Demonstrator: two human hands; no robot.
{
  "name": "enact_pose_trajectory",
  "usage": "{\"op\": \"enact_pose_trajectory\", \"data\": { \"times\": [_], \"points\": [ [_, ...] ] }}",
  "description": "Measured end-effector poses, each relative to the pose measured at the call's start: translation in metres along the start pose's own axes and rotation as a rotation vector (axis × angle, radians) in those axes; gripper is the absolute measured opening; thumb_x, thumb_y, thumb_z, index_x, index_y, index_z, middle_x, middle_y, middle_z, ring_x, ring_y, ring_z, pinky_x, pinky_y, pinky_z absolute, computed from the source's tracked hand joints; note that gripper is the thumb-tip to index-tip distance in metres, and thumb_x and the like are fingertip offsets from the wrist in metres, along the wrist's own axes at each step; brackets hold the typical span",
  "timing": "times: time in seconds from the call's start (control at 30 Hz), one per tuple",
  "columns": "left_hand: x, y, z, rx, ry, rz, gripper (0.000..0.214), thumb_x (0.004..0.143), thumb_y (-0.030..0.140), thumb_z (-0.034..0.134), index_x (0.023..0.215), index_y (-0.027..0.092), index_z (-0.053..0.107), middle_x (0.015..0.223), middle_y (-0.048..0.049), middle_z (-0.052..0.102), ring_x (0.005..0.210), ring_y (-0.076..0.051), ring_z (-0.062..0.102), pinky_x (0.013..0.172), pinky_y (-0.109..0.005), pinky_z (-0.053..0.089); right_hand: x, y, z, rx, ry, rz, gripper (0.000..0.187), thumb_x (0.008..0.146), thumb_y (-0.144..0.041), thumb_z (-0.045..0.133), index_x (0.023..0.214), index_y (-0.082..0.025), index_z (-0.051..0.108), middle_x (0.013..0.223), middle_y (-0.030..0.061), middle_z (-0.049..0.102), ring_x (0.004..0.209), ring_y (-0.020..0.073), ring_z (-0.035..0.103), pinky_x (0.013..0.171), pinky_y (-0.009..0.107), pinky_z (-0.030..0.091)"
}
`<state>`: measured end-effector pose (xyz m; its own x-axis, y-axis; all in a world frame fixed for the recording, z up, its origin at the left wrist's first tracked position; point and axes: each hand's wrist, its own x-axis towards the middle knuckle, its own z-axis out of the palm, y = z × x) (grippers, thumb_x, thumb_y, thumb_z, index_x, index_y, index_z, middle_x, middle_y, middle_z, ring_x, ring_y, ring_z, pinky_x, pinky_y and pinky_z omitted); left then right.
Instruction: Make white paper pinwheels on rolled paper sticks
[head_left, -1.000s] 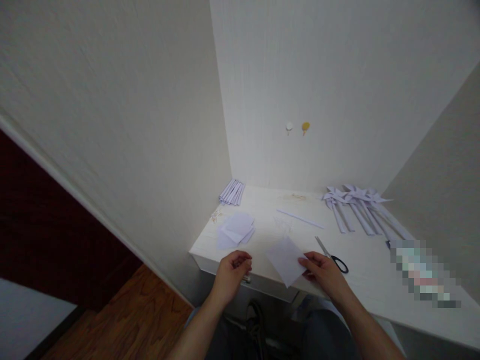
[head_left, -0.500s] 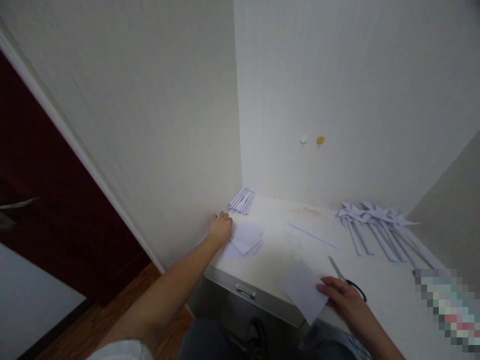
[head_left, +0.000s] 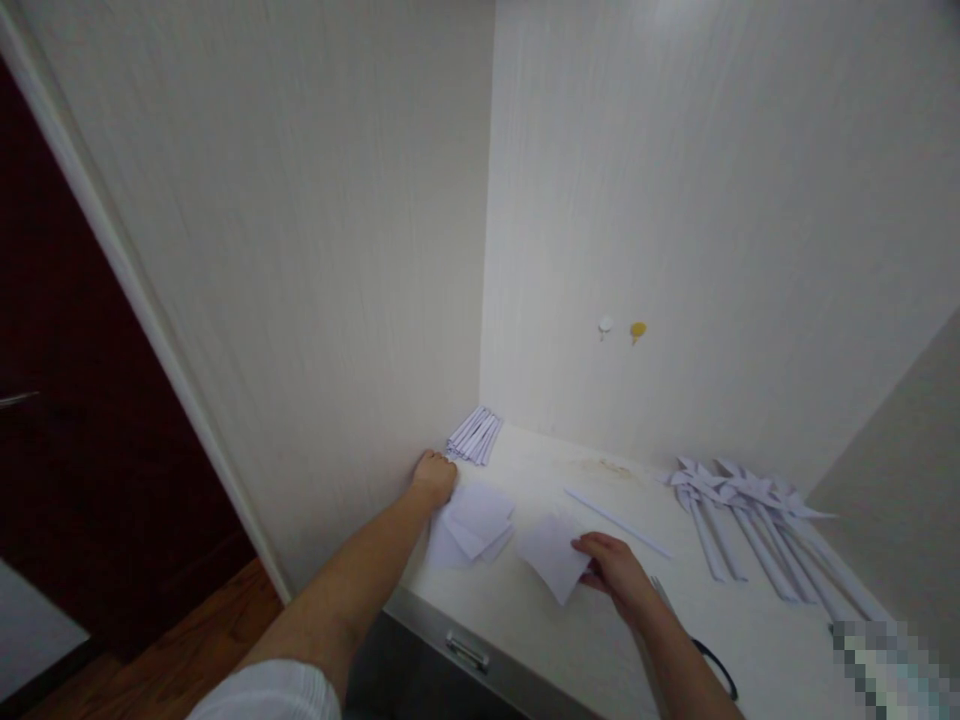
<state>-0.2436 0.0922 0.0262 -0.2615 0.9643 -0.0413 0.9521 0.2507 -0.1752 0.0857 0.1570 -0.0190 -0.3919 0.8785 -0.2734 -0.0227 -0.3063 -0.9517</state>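
"Pale walls [head_left: 360, 260] box in this bench [head_left: 795, 650]. Where's the loose sheet [head_left: 551, 555]?"

"Over the bench, leftward from the right hand [head_left: 589, 560], whose fingers pinch its right edge. It's squarish, no long axis to speak of, one corner pointing toward the bench's front."

"And the left hand [head_left: 435, 478]?"

"Well apart, beyond the pile [head_left: 480, 525], close by the left-hand wall. Its fingers curl down; I can't tell whether they hold anything."

"What's nearest it?"

"That pile, just beside it on the near right, and the rolls [head_left: 475, 437], just past it, lengthwise slanting away rightward. The left hand is nearer to both."
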Motion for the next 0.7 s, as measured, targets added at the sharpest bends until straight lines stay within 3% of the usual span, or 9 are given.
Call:
{"op": "enact_pose_trajectory", "data": {
  "times": [0.1,0.2,0.33,0.47,0.57,0.7],
  "points": [
    [0.003,0.002,-0.004,-0.026,-0.025,-0.024,0.039,0.097,0.035,0.066,0.131,0.016,0.061,0.132,-0.0125,0.064,0.111,-0.026,0.067,0.092,-0.048,0.059,0.016,-0.004,0.007,0.049,0.159,-0.084,0.032,0.051,-0.04,0.085,0.061,-0.018,0.065,0.056,-0.0029,0.058,0.055,0.0125,0.054,0.052,0.026,0.055],
    [0.008,0.001,-0.007,-0.076,-0.011,-0.046,0.039,0.097,0.035,0.066,0.131,0.016,0.061,0.132,-0.0127,0.064,0.111,-0.026,0.067,0.092,-0.047,0.059,0.009,0.001,0.006,0.11,0.26,-0.151,0.038,0.052,-0.047,0.086,0.068,-0.019,0.066,0.065,-0.003,0.059,0.061,0.0136,0.055,0.056,0.027,0.058],
    [0.012,-0.008,-0.013,-0.202,0.063,-0.079,0.039,0.097,0.035,0.066,0.131,0.016,0.062,0.132,-0.0131,0.064,0.111,-0.026,0.067,0.092,-0.047,0.059,-0.019,0.019,-0.005,0.183,0.283,-0.152,0.038,0.054,-0.047,0.09,0.072,-0.019,0.07,0.07,-0.0013,0.062,0.062,0.0145,0.055,0.056,0.028,0.059],
    [0.002,-0.01,-0.026,-0.385,0.218,-0.108,0.036,0.098,0.035,0.065,0.13,0.019,0.062,0.132,-0.0116,0.064,0.11,-0.026,0.067,0.092,-0.047,0.059,-0.048,0.039,-0.017,0.216,0.265,-0.129,0.036,0.056,-0.047,0.092,0.069,-0.021,0.072,0.069,0.0004,0.065,0.064,0.0164,0.058,0.058,0.028,0.057],
    [-0.02,0.006,-0.03,-0.543,0.367,-0.094,0.028,0.099,0.032,0.063,0.123,0.017,0.066,0.126,-0.0103,0.068,0.108,-0.024,0.068,0.093,-0.045,0.058,-0.068,0.048,-0.021,0.176,0.209,-0.15,0.035,0.061,-0.051,0.089,0.07,-0.021,0.073,0.072,0.0023,0.07,0.069,0.0187,0.063,0.065,0.03,0.057],
    [-0.055,0.05,-0.017,-0.745,0.477,-0.06,0.027,0.103,0.022,0.049,0.114,0.017,0.072,0.116,-0.0083,0.076,0.105,-0.017,0.071,0.092,-0.028,0.058,-0.09,0.053,-0.023,0.101,0.199,-0.185,0.037,0.06,-0.053,0.088,0.069,-0.02,0.072,0.066,0.0027,0.069,0.062,0.0206,0.063,0.059,0.031,0.051]
  ]
}}
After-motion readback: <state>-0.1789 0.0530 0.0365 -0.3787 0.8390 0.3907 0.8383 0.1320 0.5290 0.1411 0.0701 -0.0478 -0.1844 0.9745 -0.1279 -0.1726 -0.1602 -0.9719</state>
